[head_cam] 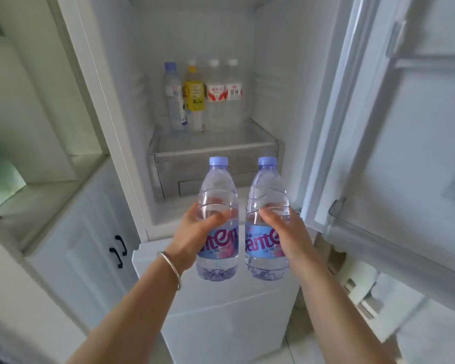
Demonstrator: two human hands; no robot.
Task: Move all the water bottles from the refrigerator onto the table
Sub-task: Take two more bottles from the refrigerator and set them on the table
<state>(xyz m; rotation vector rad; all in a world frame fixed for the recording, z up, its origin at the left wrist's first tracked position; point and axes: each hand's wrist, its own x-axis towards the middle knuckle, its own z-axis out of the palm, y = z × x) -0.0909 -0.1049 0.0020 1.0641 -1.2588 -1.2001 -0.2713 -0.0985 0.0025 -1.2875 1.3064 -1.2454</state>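
Observation:
My left hand [195, 232] grips a clear water bottle [218, 190] with a pale blue cap and blue label. My right hand [286, 229] grips a matching bottle [267, 190]. Both bottles are upright, side by side, in front of the open refrigerator [195, 35]. On the shelf [216, 151] at the back stand a blue-capped bottle [173, 98], a yellow-labelled bottle [193, 93] and two white-capped bottles with red labels [216, 93] [233, 91]. No table is in view.
The refrigerator door [405, 153] stands open on the right. A white cabinet with black handles [118, 250] and an open niche [37, 127] are on the left. The closed lower freezer door [221, 324] is below my hands.

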